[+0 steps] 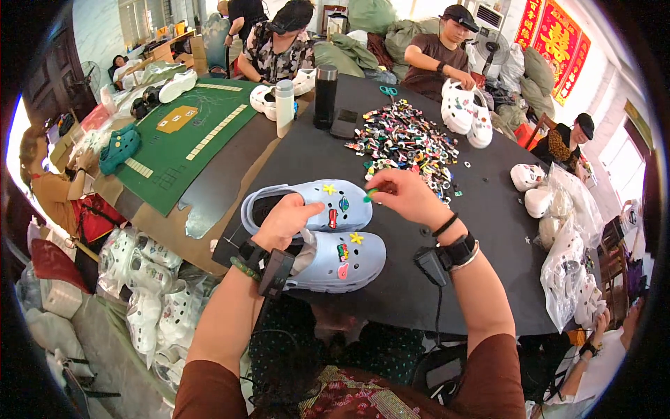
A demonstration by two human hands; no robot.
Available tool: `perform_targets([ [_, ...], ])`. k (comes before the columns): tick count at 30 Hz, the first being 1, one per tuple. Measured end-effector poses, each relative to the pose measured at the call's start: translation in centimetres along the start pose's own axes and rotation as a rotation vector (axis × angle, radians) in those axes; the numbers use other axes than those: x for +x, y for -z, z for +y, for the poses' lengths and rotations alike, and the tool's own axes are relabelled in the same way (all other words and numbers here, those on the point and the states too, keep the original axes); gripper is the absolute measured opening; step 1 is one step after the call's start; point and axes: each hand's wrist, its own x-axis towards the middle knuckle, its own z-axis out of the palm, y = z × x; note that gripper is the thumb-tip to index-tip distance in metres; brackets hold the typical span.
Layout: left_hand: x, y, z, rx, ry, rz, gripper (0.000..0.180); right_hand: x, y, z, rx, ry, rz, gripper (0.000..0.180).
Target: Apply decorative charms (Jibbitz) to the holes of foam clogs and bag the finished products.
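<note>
Two light-blue clogs lie side by side on the dark table in front of me. My left hand point(286, 218) grips the far clog point(358, 213) at its opening, thumb over the upper. This clog carries a yellow star charm point(329, 188), a red charm point(333, 220) and a round blue-green one point(343, 204). Just off its toe, my right hand point(399, 190) pinches a small green charm point(370, 194) between thumb and fingers. The near clog point(368, 264) also bears a yellow star, a multicoloured charm and a pink one point(343, 272); my left wrist partly covers its heel.
A heap of charms point(412, 143) lies beyond my right hand. Behind it are a black tumbler point(325, 98), a white bottle point(285, 108) and a phone point(345, 124). Co-workers sit around the table, one holding white clogs point(458, 108). Bagged clogs point(562, 265) line the right edge.
</note>
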Motion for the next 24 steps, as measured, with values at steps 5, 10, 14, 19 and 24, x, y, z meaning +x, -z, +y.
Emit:
perform_targets([
  [5,-0.3,0.1,0.3,0.054,0.046,0.032,0.026,2.8,-2.9,-4.0,0.025,-0.007,-0.146,0.014],
  [10,-0.1,-0.2,0.5,0.022,0.027,-0.013,0.029,4.2,-4.2,-2.4,0.258,-0.125,-0.096,0.013],
  [14,-1.3,-1.3,2.2,0.125,0.051,0.077,0.027,3.9,-5.8,-2.3,0.279,-0.057,-0.127,0.012],
  [19,-0.5,-0.5,0.7,-0.031,-0.034,0.016,0.024,2.7,-4.5,-3.5,0.077,-0.118,-0.155,0.014],
  [24,0.0,0.1,0.0,0.066,0.008,0.032,0.026,1.6,-4.6,-3.9,-0.014,-0.184,-0.173,0.016],
])
